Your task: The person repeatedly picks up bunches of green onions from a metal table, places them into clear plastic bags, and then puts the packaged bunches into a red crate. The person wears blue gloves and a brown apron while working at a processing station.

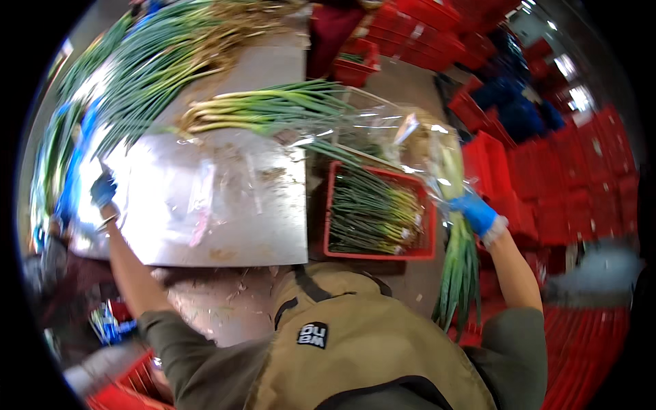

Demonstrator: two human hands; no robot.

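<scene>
My right hand [476, 212], in a blue glove, grips a bunch of green onions [458, 266] around its middle. Their pale ends point away from me and the green leaves hang down toward my sleeve. Clear plastic film [379, 128] hangs beside the pale ends and stretches left toward the table. My left hand [104, 189], gloved too, is over the glossy left part of the metal table [277, 225]; blur and glare hide whether its fingers hold anything. Another bunch of green onions [246, 107] lies across the table's right edge, leaves to the right.
A large heap of rooted green onions [154, 66] covers the far left of the table. Below the table's right edge, a red crate [432, 230] holds several bundles. Clear plastic bags [202, 200] lie on the metal. Stacked red crates [574, 174] line the right side.
</scene>
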